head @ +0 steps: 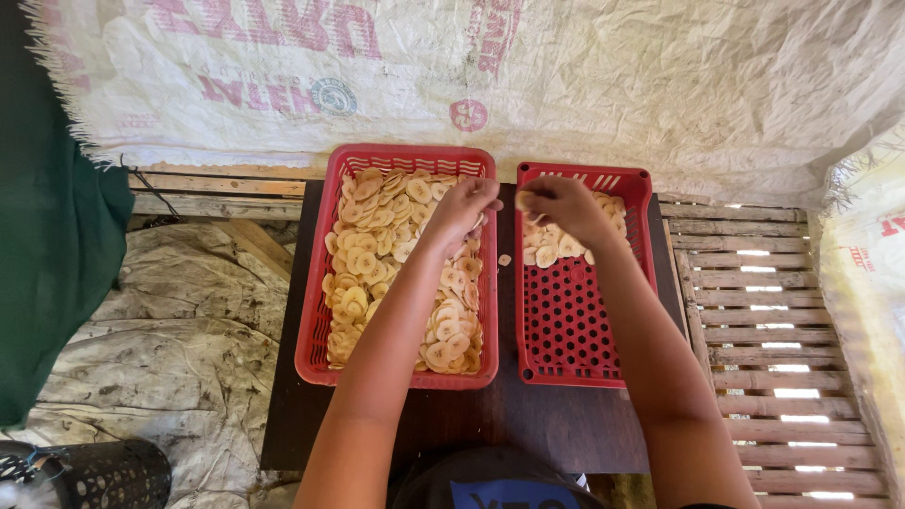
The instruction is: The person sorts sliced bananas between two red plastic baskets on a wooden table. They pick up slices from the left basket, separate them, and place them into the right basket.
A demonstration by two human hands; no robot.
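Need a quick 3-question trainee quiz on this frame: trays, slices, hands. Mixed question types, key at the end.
1. True or false: the left tray holds more pale round slices than the right tray.
2. Where does the left hand sit? A over the left tray's far right edge; B on the wooden slats; C in a black basket.
3. What lies on the dark table between the trays?

Key: 1 true. 2 A. 3 One stray slice.

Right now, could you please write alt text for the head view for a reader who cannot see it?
A person's left hand and right hand reach over two red baskets on a dark wooden table. The left basket is full of pale round slices; the right basket holds slices only at its far end.
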